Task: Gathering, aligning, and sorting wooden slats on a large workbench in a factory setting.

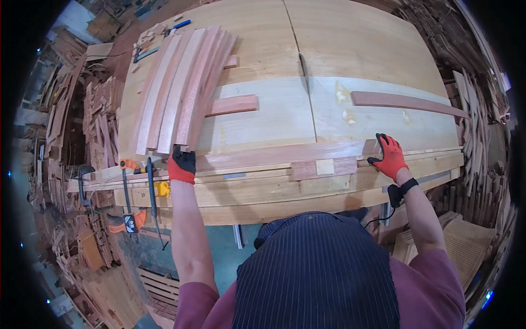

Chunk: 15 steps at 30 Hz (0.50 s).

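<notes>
Long reddish strip (274, 155) lying along workbench (263, 203) near edge, pinned flat under gloved left hand (181, 166) and right hand (390, 157), neither closed around it; probably light, stiff but whippy, best held near both ends.

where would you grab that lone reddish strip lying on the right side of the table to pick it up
The lone reddish strip is long, thin and lies flat on the pale panel, clear of other pieces. Probably best taken near its middle, coming from the near side, fingers pinching across its narrow width so it stays balanced. The right hand is the closer one; the left hand rests by the stacked strips.
</notes>
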Available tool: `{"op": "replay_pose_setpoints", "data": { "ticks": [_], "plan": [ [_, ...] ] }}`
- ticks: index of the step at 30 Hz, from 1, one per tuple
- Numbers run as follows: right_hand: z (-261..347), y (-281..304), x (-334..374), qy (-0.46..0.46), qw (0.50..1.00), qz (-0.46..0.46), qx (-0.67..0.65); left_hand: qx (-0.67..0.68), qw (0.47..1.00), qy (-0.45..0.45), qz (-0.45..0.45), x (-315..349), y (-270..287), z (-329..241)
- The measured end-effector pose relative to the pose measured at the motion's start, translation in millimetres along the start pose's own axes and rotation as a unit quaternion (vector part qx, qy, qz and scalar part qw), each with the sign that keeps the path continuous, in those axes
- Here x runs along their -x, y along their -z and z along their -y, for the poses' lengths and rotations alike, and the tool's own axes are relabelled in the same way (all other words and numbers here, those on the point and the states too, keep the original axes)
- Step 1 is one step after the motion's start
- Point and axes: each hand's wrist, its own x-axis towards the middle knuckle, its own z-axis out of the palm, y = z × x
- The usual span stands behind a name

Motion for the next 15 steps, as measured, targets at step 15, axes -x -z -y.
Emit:
{"op": "replay_pose_setpoints", "data": {
  "ticks": [15],
  "plan": [
    [1.8,-22.8,-47.0,0.128,0.985,0.117,0.022,-0.570,0.731,-0.248,0.284,128.4,-231.9,-116.5]
  ]
}}
